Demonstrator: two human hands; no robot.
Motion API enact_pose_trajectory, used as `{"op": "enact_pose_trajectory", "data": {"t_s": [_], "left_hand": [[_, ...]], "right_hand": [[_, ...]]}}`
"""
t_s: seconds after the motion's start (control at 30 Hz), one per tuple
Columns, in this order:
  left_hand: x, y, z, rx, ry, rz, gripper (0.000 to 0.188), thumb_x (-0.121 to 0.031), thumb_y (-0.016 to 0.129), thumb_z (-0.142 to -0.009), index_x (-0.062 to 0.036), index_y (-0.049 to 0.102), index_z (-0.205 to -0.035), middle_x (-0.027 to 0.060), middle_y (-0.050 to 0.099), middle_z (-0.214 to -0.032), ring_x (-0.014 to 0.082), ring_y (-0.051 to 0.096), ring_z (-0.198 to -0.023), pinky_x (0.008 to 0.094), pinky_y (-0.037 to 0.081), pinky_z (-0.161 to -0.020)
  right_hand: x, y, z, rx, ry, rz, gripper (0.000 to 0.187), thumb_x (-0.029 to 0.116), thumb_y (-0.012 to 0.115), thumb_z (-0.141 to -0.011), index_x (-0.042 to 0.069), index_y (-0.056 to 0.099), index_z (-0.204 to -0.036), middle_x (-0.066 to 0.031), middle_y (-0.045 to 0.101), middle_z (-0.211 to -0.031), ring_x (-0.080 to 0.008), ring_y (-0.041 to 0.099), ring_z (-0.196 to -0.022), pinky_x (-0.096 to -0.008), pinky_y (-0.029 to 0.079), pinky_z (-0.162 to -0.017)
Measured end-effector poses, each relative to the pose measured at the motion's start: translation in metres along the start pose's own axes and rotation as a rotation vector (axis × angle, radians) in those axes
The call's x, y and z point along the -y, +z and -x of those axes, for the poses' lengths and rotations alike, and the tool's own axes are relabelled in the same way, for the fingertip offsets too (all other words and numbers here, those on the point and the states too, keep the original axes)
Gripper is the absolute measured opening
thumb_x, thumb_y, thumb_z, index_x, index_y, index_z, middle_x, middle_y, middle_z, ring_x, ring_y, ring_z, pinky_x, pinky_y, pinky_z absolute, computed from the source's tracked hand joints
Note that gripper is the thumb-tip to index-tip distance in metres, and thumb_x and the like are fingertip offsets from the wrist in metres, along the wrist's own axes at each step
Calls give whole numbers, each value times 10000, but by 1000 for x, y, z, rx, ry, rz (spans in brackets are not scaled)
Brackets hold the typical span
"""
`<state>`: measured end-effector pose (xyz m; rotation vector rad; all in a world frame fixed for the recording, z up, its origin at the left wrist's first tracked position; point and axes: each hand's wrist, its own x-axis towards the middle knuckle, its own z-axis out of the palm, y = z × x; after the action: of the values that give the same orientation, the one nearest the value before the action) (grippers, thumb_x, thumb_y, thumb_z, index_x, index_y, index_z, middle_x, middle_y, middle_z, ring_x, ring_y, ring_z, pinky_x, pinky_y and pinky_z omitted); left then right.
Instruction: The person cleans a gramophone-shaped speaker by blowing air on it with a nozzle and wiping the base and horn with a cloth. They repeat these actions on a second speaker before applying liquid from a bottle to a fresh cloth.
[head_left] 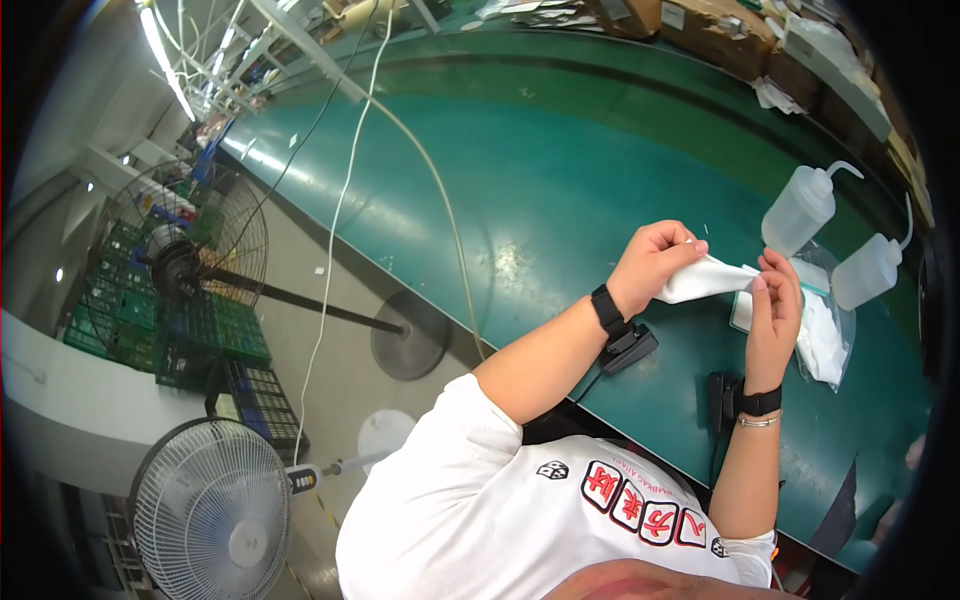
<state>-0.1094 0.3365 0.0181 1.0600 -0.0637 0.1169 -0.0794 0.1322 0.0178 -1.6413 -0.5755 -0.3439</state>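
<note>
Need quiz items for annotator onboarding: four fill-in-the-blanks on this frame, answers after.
1. The left hand and right hand hold a ____ cloth.
2. Two squeeze bottles stand on a ____ tabletop.
3. The clear bag lies nearer the ____ hand.
4. The pale-caged fan stands on the person's ____ side.

Missing words: white; green; right; left.
</note>
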Motion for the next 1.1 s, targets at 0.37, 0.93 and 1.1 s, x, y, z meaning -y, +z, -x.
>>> {"op": "enact_pose_trajectory", "data": {"t_s": [0.37, 0.93, 1.1], "left_hand": [[10, -8, -7, -79, 183, -335, 165, -113, 690, -932, -79, 603, -797, -21, 626, -795, 51, 568, -707, 206, 467, -640], [-6, -16, -9, 245, -219, -50, 104, -98, 665, -943, -66, 631, -1036, -8, 649, -976, 52, 593, -868, 202, 480, -743], [-17, -14, -2, 338, -216, -172, 129, -92, 673, -932, -58, 632, -1049, 14, 665, -1004, 78, 617, -896, 223, 498, -781]], "right_hand": [[5, 12, 3, 17, 347, -426, 234, 115, 557, -999, 32, 552, -1218, -41, 550, -1152, -123, 510, -1088, -255, 393, -956], [13, 14, 11, 316, 381, -110, 194, 161, 679, -932, -28, 684, -975, -2, 624, -886, -76, 528, -757, -215, 403, -658], [8, 9, 1, 211, 243, -192, 222, 181, 660, -950, -35, 689, -993, 15, 622, -864, -69, 526, -758, -217, 403, -663]]}}
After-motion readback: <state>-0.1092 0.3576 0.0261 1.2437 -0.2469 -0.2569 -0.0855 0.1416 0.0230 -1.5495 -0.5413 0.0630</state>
